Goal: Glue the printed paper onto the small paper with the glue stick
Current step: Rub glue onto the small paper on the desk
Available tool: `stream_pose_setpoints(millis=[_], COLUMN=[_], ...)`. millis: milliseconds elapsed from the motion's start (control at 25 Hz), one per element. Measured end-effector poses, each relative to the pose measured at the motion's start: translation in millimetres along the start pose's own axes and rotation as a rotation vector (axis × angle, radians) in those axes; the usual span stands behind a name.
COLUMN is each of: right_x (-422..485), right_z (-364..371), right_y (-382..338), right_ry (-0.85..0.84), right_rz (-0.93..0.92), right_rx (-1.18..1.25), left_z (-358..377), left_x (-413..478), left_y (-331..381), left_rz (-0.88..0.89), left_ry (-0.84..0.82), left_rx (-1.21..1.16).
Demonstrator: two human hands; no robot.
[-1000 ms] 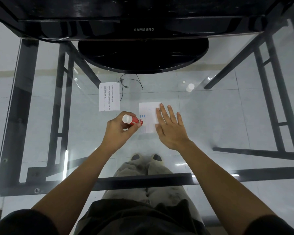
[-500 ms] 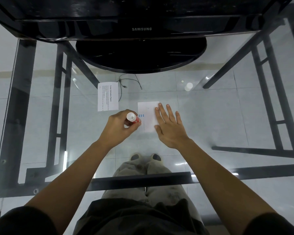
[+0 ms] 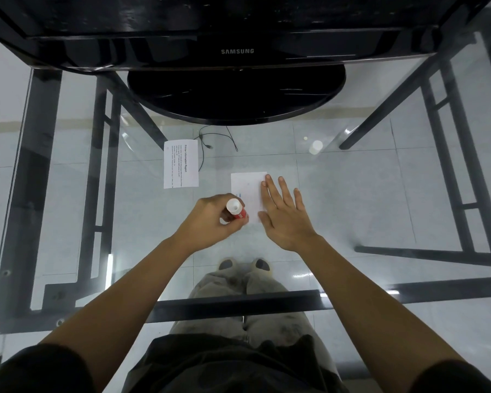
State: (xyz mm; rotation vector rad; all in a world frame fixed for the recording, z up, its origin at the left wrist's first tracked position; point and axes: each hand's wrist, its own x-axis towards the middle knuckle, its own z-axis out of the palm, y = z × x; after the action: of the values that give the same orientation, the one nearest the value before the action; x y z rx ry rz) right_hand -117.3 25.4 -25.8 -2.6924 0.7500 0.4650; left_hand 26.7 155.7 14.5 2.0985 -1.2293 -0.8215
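The left hand (image 3: 210,219) is gripping a red glue stick with a white end (image 3: 236,209); its fingers are curling round the barrel, and the white end is pointing up toward the camera; the lower tip is sitting at the near-left edge of a small white rectangular paper (image 3: 245,194), though whether it is touching the sheet cannot be told, since the stick itself is hiding the contact. The right hand (image 3: 284,214) is lying flat, fingers straight and slightly spread; the forefinger and thumb are resting on the right side of the small paper, while the other fingers are reaching past its right edge onto the clear glass table (image 3: 366,194). The white printed paper with lines of black text (image 3: 181,163) is lying on the glass well apart from both hands, to the far left of the small paper. A small white cylindrical cap (image 3: 315,147) is standing farther off to the right; a black glossy Samsung monitor on a round base (image 3: 238,51) is occupying the far side, with a thin black cable (image 3: 210,143) trailing near the printed paper.
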Motion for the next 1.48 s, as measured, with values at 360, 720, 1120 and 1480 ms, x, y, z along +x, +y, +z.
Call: stream_pose_setpoints(millis=[360, 720, 1120, 1480], right_x=[-0.1, -1.1, -1.3, -0.6], right_z=[0.7, -1.3, -2.4, 0.3], right_y=[1.3, 0.6, 1.6, 2.6], right_ry=[0.016, 0.018, 0.009, 0.023], right_rz=[-0.013, -0.018, -0.018, -0.023], right_rx=[0.013, 0.017, 0.025, 0.016], left_z=[-0.4, -18.4, -29.4, -26.3], left_x=[8.2, 36.2, 60.0, 63.2], left_y=[-0.9, -2.0, -0.1, 3.0], left_rz=[0.068, 0.056, -0.003, 0.019], left_ry=[0.021, 0.148, 0.153, 0.087], left_rx=[-0.005, -0.006, 0.012, 0.056])
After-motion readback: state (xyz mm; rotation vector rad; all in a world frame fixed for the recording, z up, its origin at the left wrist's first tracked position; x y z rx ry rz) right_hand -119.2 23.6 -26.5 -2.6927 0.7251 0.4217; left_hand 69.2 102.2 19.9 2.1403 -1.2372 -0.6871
